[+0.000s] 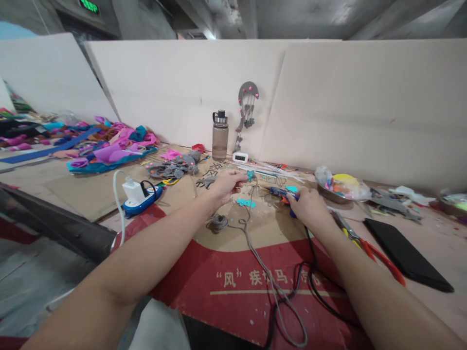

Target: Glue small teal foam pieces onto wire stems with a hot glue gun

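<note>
My left hand (229,185) pinches a small teal felt cutout (250,175), star- or flower-shaped, above the cardboard. A grey cord (251,243) runs from near that cutout down over the board in a long loop. In my right hand (310,206) is a blue hot glue gun (279,192), its nozzle pointing left and its black cable (310,272) trailing toward me. Between the hands lie more teal cutouts (245,202), with another teal piece (291,188) just behind the glue gun. A grey yarn bundle (219,222) rests below my left wrist.
Orange-handled scissors (365,245) and a black phone (408,255) lie at right, near a metal bowl (332,195). Behind stand a bottle (220,138) and small clock (240,157). A blue power strip (142,201), grey felt pieces (173,167) and colourful fabric (113,148) are at left.
</note>
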Motion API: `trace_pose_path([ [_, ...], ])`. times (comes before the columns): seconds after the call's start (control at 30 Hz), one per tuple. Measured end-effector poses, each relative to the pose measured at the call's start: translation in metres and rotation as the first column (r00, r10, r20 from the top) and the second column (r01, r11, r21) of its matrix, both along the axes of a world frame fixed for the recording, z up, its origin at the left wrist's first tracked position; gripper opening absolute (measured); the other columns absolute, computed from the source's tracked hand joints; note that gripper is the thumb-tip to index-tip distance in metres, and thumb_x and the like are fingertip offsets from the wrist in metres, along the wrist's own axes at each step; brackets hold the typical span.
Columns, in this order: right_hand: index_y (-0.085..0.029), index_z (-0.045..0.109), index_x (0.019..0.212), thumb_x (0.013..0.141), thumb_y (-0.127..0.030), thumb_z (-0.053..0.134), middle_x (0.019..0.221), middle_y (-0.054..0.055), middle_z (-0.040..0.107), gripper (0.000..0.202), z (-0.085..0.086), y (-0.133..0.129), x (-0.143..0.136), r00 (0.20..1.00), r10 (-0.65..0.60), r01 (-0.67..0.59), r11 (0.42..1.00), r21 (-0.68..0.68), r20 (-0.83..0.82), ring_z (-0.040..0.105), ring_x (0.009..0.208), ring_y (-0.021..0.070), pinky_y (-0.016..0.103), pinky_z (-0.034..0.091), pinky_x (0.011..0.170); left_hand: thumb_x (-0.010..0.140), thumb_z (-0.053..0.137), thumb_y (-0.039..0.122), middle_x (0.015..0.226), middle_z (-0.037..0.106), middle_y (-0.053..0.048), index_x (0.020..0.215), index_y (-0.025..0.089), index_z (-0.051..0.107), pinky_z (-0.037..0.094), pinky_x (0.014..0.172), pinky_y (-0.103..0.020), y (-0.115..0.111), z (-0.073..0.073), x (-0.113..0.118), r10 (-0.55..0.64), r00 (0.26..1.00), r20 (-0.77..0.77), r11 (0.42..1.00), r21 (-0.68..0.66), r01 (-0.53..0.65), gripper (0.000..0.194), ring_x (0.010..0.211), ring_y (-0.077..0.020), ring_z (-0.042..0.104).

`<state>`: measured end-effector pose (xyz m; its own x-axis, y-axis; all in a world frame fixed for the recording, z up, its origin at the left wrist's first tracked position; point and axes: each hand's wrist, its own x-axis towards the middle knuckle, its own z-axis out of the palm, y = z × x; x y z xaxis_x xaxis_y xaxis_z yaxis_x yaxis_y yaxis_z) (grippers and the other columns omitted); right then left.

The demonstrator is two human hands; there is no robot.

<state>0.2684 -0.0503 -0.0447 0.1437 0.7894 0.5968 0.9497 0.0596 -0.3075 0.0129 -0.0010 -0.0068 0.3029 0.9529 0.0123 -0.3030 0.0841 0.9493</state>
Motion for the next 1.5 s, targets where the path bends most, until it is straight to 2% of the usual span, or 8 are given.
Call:
trace_pose_path([
  [0.1, -0.019, 0.056, 0.093, 0.078, -0.040, 0.060, 0.098, 0.015, 0.063, 0.026, 0.011, -0.006, -0.028, 0.967, 0.138, -0.120, 0.988, 0.096, -0.216, 0.060, 0.101, 0.0306, 0.051, 0.047, 0.092, 0.067, 0.073, 0.011, 0.059, 0.054, 0.003, 0.064, 0.015, 0.050, 0.030, 0.045, -0.018, -0.003, -0.001, 0.003, -0.006, 1.000, -0.024, 0.999, 0.040, 0.007, 0.023, 0.048, -0.0037, 0.044],
  [0.2, -0.023, 0.047, 0.108, 0.075, -0.043, 0.065, 0.111, 0.011, 0.061, 0.042, 0.018, -0.011, -0.059, 0.722, 0.383, -0.372, 0.917, 0.145, -0.577, 0.062, 0.103, 0.0243, 0.046, 0.050, 0.093, 0.069, 0.073, 0.013, 0.056, 0.051, 0.004, 0.066, 0.015, 0.051, 0.032, 0.047, -0.019, -0.007, -0.003, 0.007, -0.019, 0.998, -0.063, 0.995, 0.098, 0.025, 0.022, 0.049, -0.0046, 0.046],
  [0.27, -0.025, 0.042, 0.112, 0.071, -0.041, 0.070, 0.116, 0.011, 0.059, 0.052, 0.021, -0.013, -0.076, 0.556, 0.431, -0.479, 0.865, 0.149, -0.711, 0.064, 0.102, 0.0225, 0.043, 0.052, 0.091, 0.070, 0.073, 0.015, 0.056, 0.052, 0.004, 0.067, 0.016, 0.052, 0.034, 0.048, -0.019, -0.010, -0.004, 0.010, -0.018, 0.994, -0.112, 0.989, 0.146, 0.034, 0.021, 0.049, -0.0053, 0.047],
  [0.33, -0.025, 0.039, 0.114, 0.070, -0.039, 0.071, 0.113, 0.009, 0.059, 0.056, 0.023, -0.014, -0.085, 0.503, 0.422, -0.498, 0.855, 0.145, -0.754, 0.066, 0.090, 0.0196, 0.041, 0.054, 0.085, 0.072, 0.073, 0.018, 0.057, 0.054, 0.003, 0.069, 0.015, 0.054, 0.036, 0.050, -0.020, -0.013, -0.005, 0.012, -0.020, 0.989, -0.145, 0.979, 0.199, 0.049, 0.020, 0.050, -0.0057, 0.049],
  [0.57, -0.022, 0.050, 0.100, 0.076, -0.034, 0.062, 0.076, -0.002, 0.055, 0.029, 0.028, -0.018, -0.083, 0.613, 0.371, -0.425, 0.899, 0.105, -0.697, 0.056, 0.059, 0.0137, 0.031, 0.051, 0.057, 0.069, 0.077, 0.015, 0.067, 0.060, 0.002, 0.088, 0.015, 0.060, 0.040, 0.055, -0.021, -0.019, -0.005, 0.015, -0.021, 0.995, -0.101, 0.983, 0.180, 0.039, 0.026, 0.058, -0.0075, 0.056],
  [0.83, -0.020, 0.058, 0.084, 0.081, -0.032, 0.052, 0.078, 0.003, 0.062, 0.013, 0.026, -0.021, -0.081, 0.781, 0.339, -0.350, 0.933, 0.081, -0.524, 0.058, 0.069, 0.0168, 0.033, 0.047, 0.065, 0.069, 0.075, 0.012, 0.070, 0.061, 0.002, 0.092, 0.014, 0.065, 0.040, 0.055, -0.021, -0.018, -0.005, 0.014, -0.111, 0.989, -0.096, 0.986, 0.114, 0.122, 0.025, 0.054, -0.0054, 0.052],
  [1.37, -0.022, 0.049, 0.080, 0.083, -0.033, 0.050, 0.071, 0.000, 0.058, 0.012, 0.029, -0.026, -0.082, 0.731, 0.342, -0.401, 0.915, 0.034, -0.591, 0.060, 0.064, 0.0175, 0.034, 0.048, 0.066, 0.083, 0.066, 0.022, 0.066, 0.064, -0.005, 0.080, 0.011, 0.061, 0.047, 0.057, -0.023, -0.027, 0.007, 0.011, -0.276, 0.942, -0.194, 0.958, 0.024, 0.286, 0.012, 0.056, -0.0097, 0.060],
  [1.5, -0.023, 0.049, 0.079, 0.083, -0.030, 0.047, 0.075, 0.003, 0.058, 0.009, 0.031, -0.029, -0.082, 0.825, 0.346, -0.350, 0.933, 0.077, -0.447, 0.057, 0.074, 0.0199, 0.036, 0.045, 0.073, 0.080, 0.068, 0.018, 0.065, 0.061, -0.002, 0.075, 0.011, 0.062, 0.042, 0.053, -0.020, -0.020, -0.001, 0.012, -0.194, 0.958, -0.210, 0.976, 0.056, 0.210, 0.010, 0.053, -0.0068, 0.055],
])
